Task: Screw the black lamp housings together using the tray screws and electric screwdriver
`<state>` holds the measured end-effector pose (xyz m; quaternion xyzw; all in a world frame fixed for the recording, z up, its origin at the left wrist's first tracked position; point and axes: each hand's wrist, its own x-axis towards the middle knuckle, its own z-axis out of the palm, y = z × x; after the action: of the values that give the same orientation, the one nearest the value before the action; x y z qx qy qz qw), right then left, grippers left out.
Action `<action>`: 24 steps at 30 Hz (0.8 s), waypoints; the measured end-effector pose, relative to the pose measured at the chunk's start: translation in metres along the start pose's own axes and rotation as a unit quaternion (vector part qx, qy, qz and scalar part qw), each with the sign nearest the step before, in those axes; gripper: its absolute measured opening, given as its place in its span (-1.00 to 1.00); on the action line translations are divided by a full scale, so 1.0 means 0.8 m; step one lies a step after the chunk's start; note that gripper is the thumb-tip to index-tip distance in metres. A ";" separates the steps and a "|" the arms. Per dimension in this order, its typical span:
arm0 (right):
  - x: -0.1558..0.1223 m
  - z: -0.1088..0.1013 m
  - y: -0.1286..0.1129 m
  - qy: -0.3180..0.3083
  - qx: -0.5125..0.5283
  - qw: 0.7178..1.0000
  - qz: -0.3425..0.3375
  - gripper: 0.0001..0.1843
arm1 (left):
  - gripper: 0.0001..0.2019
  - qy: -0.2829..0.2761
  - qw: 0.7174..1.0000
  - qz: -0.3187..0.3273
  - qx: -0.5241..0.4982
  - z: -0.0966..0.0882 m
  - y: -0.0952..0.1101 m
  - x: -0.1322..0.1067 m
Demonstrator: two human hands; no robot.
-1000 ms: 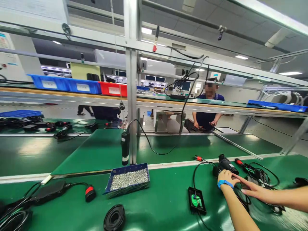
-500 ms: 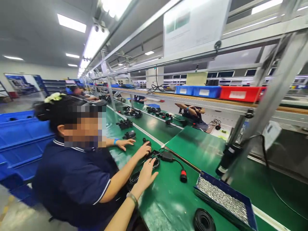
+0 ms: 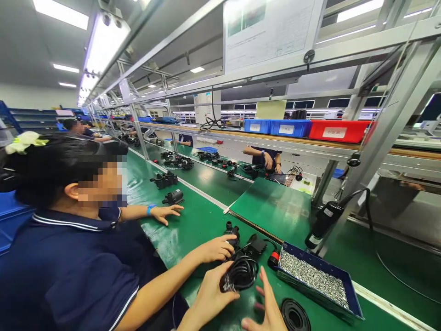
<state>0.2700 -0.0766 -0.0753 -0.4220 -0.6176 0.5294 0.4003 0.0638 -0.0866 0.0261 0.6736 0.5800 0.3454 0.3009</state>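
Since half a second ago the coiled black cable (image 3: 240,274) with its adapter has come nearer along the green desk (image 3: 193,220), and the left hand (image 3: 210,294) now closes its fingers on the coil's near edge. The right hand (image 3: 267,305) is spread open just right of the coil, not touching it. Just beyond it, the blue tray (image 3: 339,280) holds small silver screws (image 3: 312,277).

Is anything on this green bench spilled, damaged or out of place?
Nothing stands out: the small silver screws lie inside the blue tray, and the left hand grips a neatly coiled black cable.
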 end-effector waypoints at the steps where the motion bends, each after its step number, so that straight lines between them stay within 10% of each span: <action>1: 0.006 0.010 -0.005 -0.014 0.098 0.995 0.015 0.45 | -0.33 -0.015 0.999 0.033 -0.037 0.001 0.010 -0.007; 6: -0.013 0.031 -0.037 -0.033 0.394 0.916 0.068 -0.02 | -0.55 -0.182 0.971 0.148 -0.050 -0.014 0.041 -0.009; 11: -0.033 0.003 -0.089 0.005 0.381 0.924 0.041 -0.08 | -0.65 0.054 0.991 -0.024 0.117 -0.012 0.008 0.048; 15: -0.013 -0.018 -0.160 -0.042 0.348 0.936 0.020 -0.22 | -0.14 0.046 0.982 -0.109 0.147 0.017 -0.037 0.090; 20: -0.004 -0.057 -0.273 -0.146 0.314 0.934 -0.087 -0.15 | -0.38 0.112 0.985 -0.105 0.077 0.012 -0.062 0.094; 24: -0.037 -0.139 -0.324 -0.046 0.256 0.958 -0.118 -0.45 | -0.51 0.192 0.972 -0.134 0.014 -0.028 -0.069 0.080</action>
<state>0.3594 -0.0911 0.1937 -0.2045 -0.5248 0.6377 0.5254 0.0198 -0.0148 0.0023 0.5152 0.7165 0.4166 0.2181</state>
